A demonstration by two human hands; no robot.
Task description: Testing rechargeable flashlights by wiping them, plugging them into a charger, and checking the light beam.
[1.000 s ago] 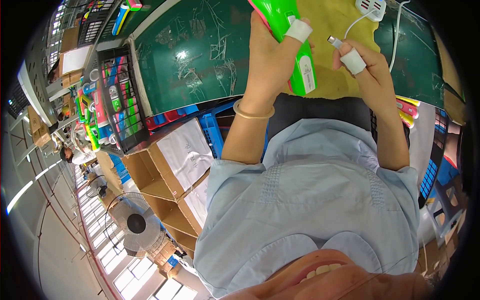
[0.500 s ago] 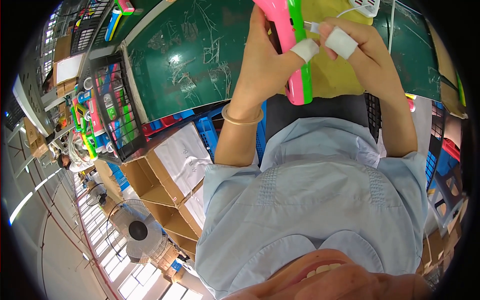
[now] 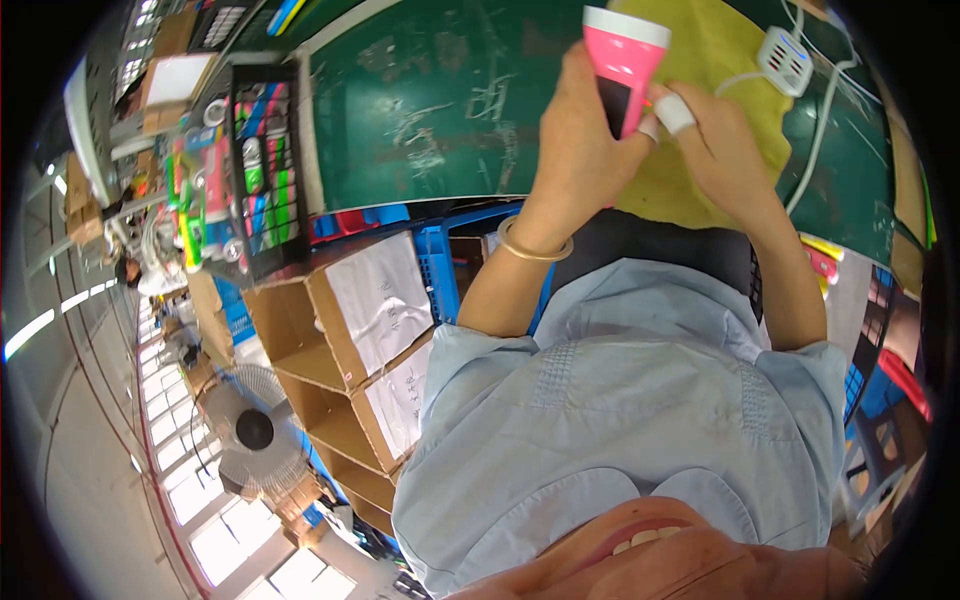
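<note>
Left hand (image 3: 590, 135): wrapped round a glossy pink, white-rimmed torch (image 3: 620, 56), upper centre of frame. Right hand (image 3: 722, 160): fingers bent at the torch's side, contents hidden from me; a sideways push could twist the torch loose. Beneath: mustard-yellow cloth (image 3: 705, 40), scuffed green tabletop (image 3: 400, 85). Lower left: black-hubbed wire-cage fan (image 3: 254, 430).

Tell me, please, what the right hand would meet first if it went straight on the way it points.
The right hand would probably meet the pink flashlight in the left hand; it may already be touching.
</note>
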